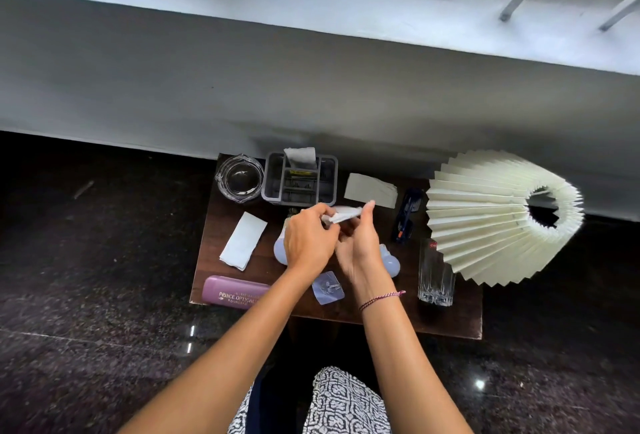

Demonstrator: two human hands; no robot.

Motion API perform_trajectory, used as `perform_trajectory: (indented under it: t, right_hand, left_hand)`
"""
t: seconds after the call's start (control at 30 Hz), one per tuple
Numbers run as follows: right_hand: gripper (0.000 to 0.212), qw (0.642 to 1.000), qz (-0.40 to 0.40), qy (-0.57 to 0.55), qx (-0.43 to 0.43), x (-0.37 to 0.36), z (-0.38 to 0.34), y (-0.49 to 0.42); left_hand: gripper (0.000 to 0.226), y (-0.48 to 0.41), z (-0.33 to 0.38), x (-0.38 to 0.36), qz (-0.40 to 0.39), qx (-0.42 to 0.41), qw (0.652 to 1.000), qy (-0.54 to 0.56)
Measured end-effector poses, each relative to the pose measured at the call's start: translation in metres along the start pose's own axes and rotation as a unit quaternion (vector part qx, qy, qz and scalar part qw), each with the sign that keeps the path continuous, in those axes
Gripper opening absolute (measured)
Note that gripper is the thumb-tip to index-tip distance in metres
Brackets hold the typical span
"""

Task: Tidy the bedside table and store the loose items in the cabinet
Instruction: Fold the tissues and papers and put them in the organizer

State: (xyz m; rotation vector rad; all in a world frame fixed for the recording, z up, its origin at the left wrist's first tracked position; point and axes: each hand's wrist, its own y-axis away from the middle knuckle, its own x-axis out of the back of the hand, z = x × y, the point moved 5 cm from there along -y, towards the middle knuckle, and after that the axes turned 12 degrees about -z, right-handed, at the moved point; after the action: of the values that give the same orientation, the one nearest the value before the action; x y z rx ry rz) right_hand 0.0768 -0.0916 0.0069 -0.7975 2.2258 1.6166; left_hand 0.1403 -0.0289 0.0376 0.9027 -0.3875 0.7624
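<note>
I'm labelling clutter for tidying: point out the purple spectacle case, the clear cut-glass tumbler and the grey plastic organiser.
Purple spectacle case (pixel 232 291), head view, printed top face.
Clear cut-glass tumbler (pixel 434 277), head view, side wall.
Grey plastic organiser (pixel 266 177), head view, left rim.

Pleated cream lampshade (pixel 485 218), dark speckled floor (pixel 86 260), grey wall (pixel 207 87), patterned trousers (pixel 346 402)

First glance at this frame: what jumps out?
The big cream pleated lampshade at the right end of the dark table dominates. Mid-table, the left hand and right hand pinch a crumpled white tissue between them. A purple spectacle case lies at the front left corner.
</note>
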Motion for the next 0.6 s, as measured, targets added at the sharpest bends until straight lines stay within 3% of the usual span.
perform_trajectory:
  t: [0.17, 0.6]
  right_hand:
    - [0.083, 0.999, -0.049, 0.006, 0.013, -0.018, -0.012, 0.001]
    - [0.085, 0.986, -0.143, 0.084, 0.026, -0.031, -0.018, -0.011]
  left_hand:
    - [0.021, -0.003, 0.0, -0.003, -0.026, -0.005, 0.997, 0.074]
    - [0.037, -0.018, 0.005, -0.002, -0.046, 0.028, 0.965, 0.255]
